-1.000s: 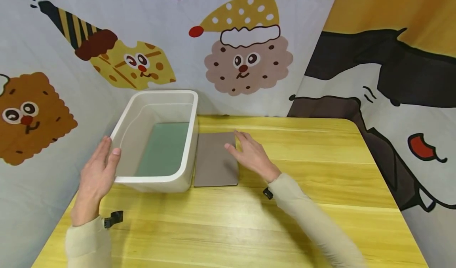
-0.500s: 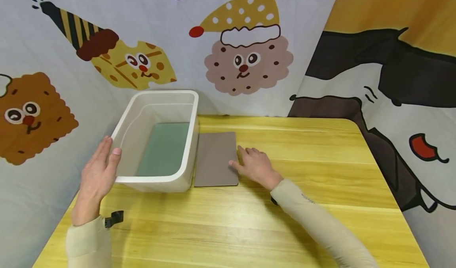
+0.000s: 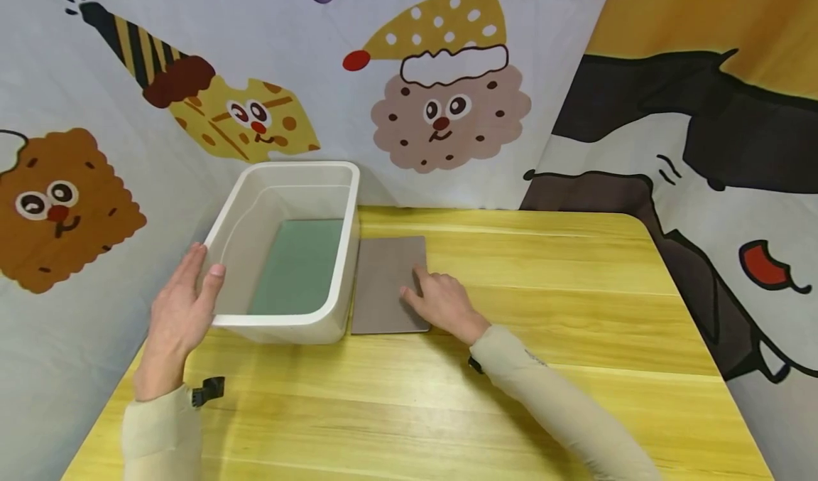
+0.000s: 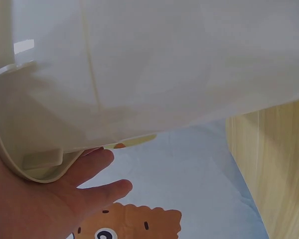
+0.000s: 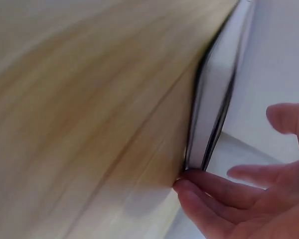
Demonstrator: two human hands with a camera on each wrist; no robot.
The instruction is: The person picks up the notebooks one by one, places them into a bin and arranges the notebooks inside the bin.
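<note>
A white plastic bin (image 3: 300, 328) stands at the left, with a flat green surface (image 3: 300, 264) visible on its floor. My left hand (image 3: 182, 310) rests against its near left rim, fingers fairly straight along the outside and thumb at the rim. In the left wrist view, the bin's wall (image 4: 179, 59) fills the top. Right of the bin lies a grey-brown book (image 3: 383, 282), flat. At its right edge is my right hand (image 3: 444, 303). The right wrist view shows fingertips touching the book's page edge (image 5: 214, 99), the thumb held apart.
A yellow wood-grain table (image 3: 575, 303) carries both things. Behind it hangs a cloth backdrop (image 3: 447, 182) with cartoon prints, close to the bin's far side. Black straps (image 3: 207, 391) hang at the wrists.
My right hand has come nearer along the book's right edge, then shifted slightly left over it. The left hand stays on the bin's rim; bin and book look unmoved.
</note>
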